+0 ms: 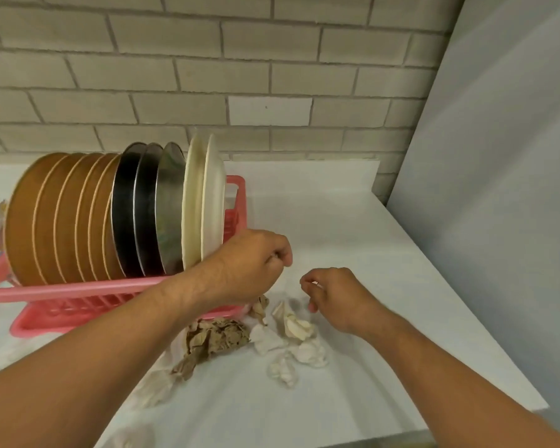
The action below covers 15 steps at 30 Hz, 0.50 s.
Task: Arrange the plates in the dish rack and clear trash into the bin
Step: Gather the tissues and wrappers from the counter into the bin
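Plates (pixel 62 221): brown, dark metal and cream, all upright in the dish rack (pixel 78 292); that half looks done.
Trash: crumpled tissues (pixel 301 344) and dry leaves (pixel 214 337) lie on the counter (pixel 337 221) just before the rack's right end, uncleared.
Left hand (pixel 253 263): grip clenched, seemingly empty, at the rack's right end.
Right hand (pixel 337 295): grip curled above the tissues; whether it pinches anything, I cannot tell.

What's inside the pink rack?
Plates standing on edge in the pink rack: brown plates at the left, dark metal plates in the middle, two cream plates at the right. The left arm covers the rack's near right corner.
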Each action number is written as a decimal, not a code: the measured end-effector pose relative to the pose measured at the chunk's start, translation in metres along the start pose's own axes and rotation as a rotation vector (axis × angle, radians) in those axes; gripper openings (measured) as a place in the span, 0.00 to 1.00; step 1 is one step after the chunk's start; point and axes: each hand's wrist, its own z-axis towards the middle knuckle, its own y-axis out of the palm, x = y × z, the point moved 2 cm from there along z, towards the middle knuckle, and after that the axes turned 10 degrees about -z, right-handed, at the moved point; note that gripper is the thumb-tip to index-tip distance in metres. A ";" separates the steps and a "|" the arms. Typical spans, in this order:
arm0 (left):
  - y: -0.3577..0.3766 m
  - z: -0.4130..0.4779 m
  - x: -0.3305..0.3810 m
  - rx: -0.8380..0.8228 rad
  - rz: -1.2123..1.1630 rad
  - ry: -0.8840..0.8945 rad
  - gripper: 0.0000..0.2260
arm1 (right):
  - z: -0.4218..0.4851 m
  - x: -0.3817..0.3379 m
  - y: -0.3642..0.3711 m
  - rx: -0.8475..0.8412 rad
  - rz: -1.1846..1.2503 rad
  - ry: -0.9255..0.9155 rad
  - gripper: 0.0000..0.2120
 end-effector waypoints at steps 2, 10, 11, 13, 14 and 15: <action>-0.005 -0.012 -0.002 -0.031 -0.002 -0.018 0.13 | -0.008 -0.008 0.004 0.033 -0.063 -0.013 0.11; 0.020 -0.038 -0.013 0.066 0.134 -0.159 0.06 | -0.016 -0.023 0.033 -0.121 -0.406 0.149 0.19; 0.027 -0.040 -0.014 0.060 0.195 -0.168 0.06 | -0.014 -0.022 0.033 -0.115 -0.386 0.155 0.15; 0.039 -0.042 -0.013 0.022 0.353 -0.176 0.06 | -0.011 -0.019 0.029 -0.091 -0.357 0.154 0.13; 0.045 -0.041 -0.011 -0.019 0.447 -0.185 0.04 | -0.011 -0.016 0.026 -0.066 -0.346 0.156 0.13; 0.052 -0.038 -0.010 -0.063 0.536 -0.200 0.05 | -0.010 -0.014 0.022 -0.037 -0.338 0.159 0.13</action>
